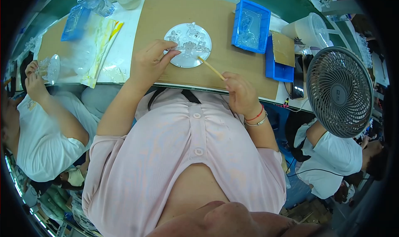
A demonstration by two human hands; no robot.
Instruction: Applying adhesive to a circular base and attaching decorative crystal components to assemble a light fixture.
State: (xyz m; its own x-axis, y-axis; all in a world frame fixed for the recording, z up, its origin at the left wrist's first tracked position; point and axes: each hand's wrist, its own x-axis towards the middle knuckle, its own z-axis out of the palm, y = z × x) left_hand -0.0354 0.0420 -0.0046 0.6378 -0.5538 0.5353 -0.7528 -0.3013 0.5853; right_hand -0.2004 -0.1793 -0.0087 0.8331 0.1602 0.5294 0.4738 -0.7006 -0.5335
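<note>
On the cardboard sheet lies a round white disc point(180, 62) bearing several small clear plastic pieces point(192, 48). My left hand point(153, 64) is at the disc's left side, thumb and forefinger closed round the end of a clear piece in the cluster; the exact grip is hard to make out because the piece is see-through. My right hand point(241, 93) holds a thin yellowish stick point(213, 68) between its fingers, near the table's front edge. The stick slants up to the left, and its tip meets the disc's right edge beside the clear pieces.
A blue tray point(236, 41) with clear contents stands right of the disc; another blue box point(279, 74) holds a cardboard piece point(283, 50). Farther right are a lidded tub point(305, 30) and a fan point(340, 93). A bottle point(96, 3) stands back left. Co-workers sit on both sides.
</note>
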